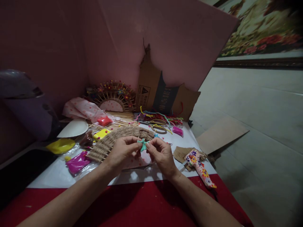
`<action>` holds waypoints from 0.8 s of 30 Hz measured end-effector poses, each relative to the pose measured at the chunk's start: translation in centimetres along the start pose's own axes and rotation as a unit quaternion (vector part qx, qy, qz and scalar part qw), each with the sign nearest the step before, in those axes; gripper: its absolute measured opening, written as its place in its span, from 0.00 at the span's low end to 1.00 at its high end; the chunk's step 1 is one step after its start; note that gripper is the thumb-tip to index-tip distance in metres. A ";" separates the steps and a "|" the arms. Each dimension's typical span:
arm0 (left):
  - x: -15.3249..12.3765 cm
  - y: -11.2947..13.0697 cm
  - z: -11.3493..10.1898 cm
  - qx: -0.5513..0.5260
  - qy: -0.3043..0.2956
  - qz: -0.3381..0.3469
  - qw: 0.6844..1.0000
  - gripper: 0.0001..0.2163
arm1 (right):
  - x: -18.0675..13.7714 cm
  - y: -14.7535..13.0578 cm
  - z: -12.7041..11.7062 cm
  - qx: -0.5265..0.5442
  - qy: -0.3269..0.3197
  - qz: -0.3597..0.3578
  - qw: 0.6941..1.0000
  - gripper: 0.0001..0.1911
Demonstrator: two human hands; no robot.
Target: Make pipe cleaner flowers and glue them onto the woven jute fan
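Observation:
Between my two hands is a small turquoise clay flower (143,144) with petal-like lobes. My left hand (126,149) pinches its left side between thumb and forefinger. On the other side, my right hand (162,154) pinches its right edge the same way. Just behind and below them lies a woven twine fan-shaped arch (113,138) with thin sticks, partly hidden by my hands. A pink dotted piece (137,160) shows under its curve. A small blue flower (156,135) sits at the arch's right end.
A patterned glue gun (198,165) lies on cardboard at right. Scissors (159,128) and coloured yarn (170,119) lie behind. Magenta (77,163), yellow (101,134) and red (104,121) clay packets are scattered leftward. A finished-looking decorated fan (115,97) and torn cardboard (151,85) stand at the back.

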State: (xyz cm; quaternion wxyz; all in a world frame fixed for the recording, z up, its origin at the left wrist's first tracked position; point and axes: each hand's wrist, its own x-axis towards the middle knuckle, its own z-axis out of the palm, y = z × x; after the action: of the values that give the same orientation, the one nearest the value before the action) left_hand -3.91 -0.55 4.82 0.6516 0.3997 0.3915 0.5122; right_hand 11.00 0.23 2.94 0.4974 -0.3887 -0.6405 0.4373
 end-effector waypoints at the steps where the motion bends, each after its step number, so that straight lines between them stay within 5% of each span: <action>1: 0.0 0.0 -0.1 0.016 0.002 0.016 1.000 0.08 | 0.0 0.0 0.0 0.003 0.000 0.001 1.000 0.14; 12: 0.2 0.2 -0.3 0.029 -0.023 -0.017 0.999 0.10 | -0.1 -0.3 0.0 0.018 -0.012 0.009 1.000 0.14; 24: 0.0 0.3 -0.3 0.110 -0.012 0.042 0.993 0.10 | 0.3 -0.1 0.2 0.095 -0.056 0.083 0.990 0.16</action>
State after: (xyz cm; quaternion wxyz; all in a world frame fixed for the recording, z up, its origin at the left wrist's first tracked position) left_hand -4.27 -0.42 4.97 0.5865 0.4907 0.4207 0.4881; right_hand 10.77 0.40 3.12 0.4577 -0.3660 -0.5884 0.5571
